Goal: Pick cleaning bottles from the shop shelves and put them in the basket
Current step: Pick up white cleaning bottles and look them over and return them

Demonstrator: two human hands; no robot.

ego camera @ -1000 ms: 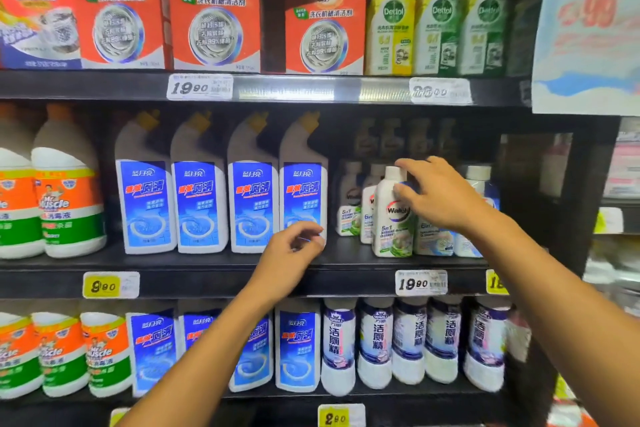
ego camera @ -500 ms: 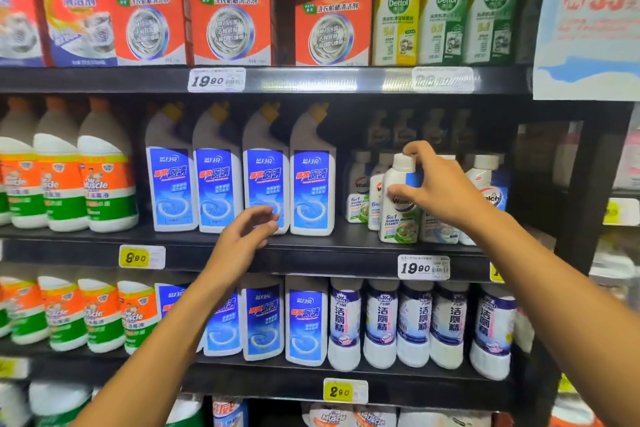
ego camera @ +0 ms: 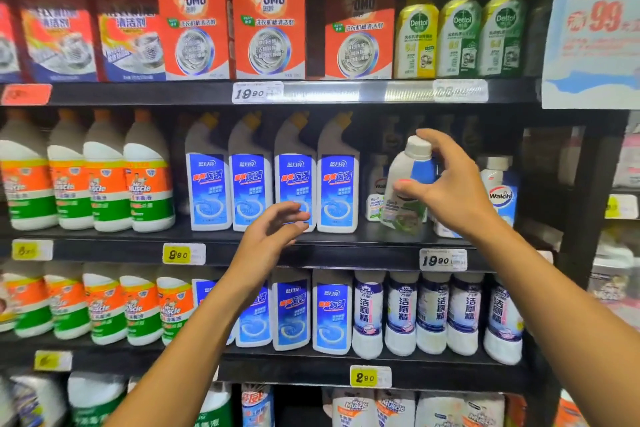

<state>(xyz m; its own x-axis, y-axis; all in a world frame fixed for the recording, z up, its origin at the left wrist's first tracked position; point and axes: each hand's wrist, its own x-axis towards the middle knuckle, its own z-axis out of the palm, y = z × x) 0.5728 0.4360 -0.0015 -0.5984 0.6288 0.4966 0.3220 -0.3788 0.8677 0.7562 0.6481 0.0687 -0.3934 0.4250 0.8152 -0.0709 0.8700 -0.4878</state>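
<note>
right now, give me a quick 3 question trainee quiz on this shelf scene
1. True or false: the right hand grips a white Walch bottle with a white cap.
2. Which bottles stand just behind the left hand? A) green Dettol bottles B) blue-labelled toilet cleaner bottles C) orange Mr Muscle bottles
3. Fill in: the yellow price tag left of the left hand reads ____.

Key: 1 true; 2 B; 3 8.90

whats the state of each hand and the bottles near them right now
right hand: grips the Walch bottle near its top
Walch bottle: tilted, held at the middle shelf's front
left hand: fingers loosely curled, holds nothing
blue-label bottles: upright in a row, untouched
middle shelf: stocked
</note>
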